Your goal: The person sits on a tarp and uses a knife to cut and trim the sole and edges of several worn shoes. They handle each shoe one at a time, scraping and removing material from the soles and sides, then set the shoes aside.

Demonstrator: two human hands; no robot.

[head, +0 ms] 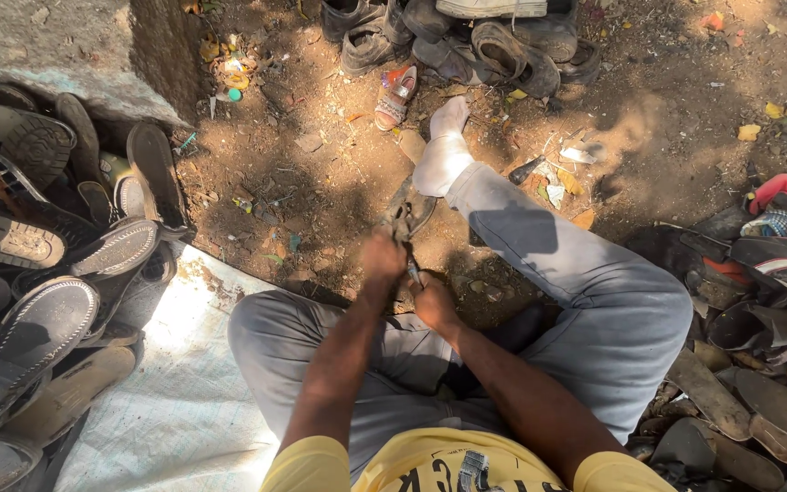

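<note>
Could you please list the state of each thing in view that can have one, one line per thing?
Left hand: closed on the sandal, holding it at the ground.
Right hand: closed on a small tool at the sandal.
Sandal: flat on the dirt, pinned under the foot.
Foot in white sock: stretched out, resting on the sandal.
Small pink sandal: lying loose on the dirt.
Shoe pile: stacked, many soles up.

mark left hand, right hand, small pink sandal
left hand [383, 257], head view, back of hand
right hand [432, 302], head view, back of hand
pink sandal [396, 97], head view, middle of its strap
</note>
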